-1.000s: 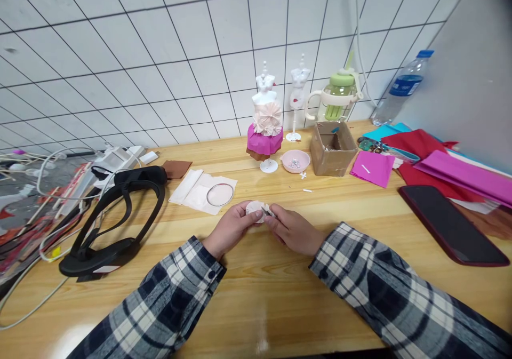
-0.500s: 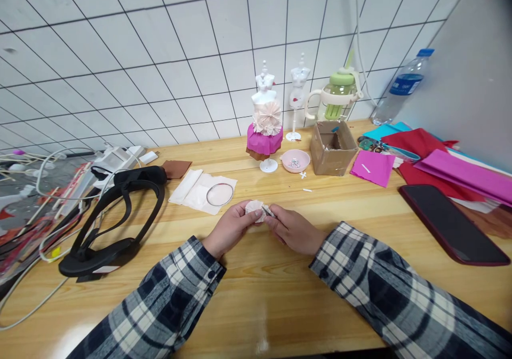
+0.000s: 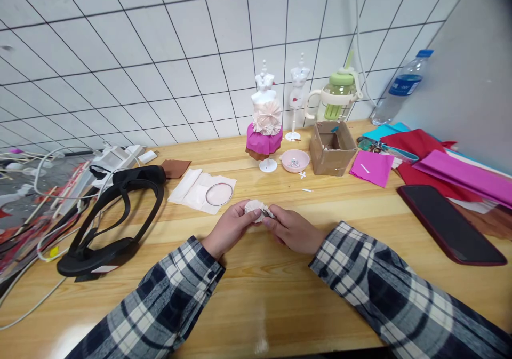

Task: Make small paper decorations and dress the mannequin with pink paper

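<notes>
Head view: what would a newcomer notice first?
The white miniature dress form in a puffy magenta skirt, standing back-centre on the light wooden table. Nearer, the left hand holds a cream pleated piece, the right hand a small dark tool at it. At right lies a black, red-edged phone.

Bright, soft light over a glossy yellow-brown wooden surface (image 3: 256,305).
Pale glare marks its front left corner and mid front edge; beyond the back left corner, the white square-tiled wall (image 3: 180,33) looks stretched and slanted.
</notes>
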Demonstrator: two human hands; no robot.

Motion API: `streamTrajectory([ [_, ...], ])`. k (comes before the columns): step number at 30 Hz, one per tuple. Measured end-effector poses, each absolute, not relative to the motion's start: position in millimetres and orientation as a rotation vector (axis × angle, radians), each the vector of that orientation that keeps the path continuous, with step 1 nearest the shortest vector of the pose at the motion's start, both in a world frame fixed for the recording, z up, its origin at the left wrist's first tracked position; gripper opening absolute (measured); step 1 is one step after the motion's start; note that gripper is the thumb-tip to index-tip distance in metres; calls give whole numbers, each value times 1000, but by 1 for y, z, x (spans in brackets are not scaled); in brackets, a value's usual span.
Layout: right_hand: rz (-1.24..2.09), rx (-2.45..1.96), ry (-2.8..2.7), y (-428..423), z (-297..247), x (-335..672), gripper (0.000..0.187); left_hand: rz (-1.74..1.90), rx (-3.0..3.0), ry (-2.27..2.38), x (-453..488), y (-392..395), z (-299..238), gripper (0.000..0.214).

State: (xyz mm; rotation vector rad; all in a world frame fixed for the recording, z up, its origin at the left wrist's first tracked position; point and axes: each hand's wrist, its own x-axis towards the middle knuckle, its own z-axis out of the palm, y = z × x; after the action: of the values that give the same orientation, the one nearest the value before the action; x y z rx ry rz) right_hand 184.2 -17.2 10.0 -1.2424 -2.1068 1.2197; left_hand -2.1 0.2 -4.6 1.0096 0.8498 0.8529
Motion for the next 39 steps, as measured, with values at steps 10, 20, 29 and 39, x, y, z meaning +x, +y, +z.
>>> streamTrajectory([
  [10,1216,-1249,-2098,-17,9,184,26,790,1149,876,-5,2,-7,23],
  [20,1199,-1243,-2096,-16,8,184,25,788,1165,876,-6,3,-8,24],
  [29,1239,-1201,-2052,-19,6,183,22,861,994,812,0,0,-2,22],
  [39,1257,-1209,-2069,-19,7,183,28,827,1049,874,-3,1,-6,22],
])
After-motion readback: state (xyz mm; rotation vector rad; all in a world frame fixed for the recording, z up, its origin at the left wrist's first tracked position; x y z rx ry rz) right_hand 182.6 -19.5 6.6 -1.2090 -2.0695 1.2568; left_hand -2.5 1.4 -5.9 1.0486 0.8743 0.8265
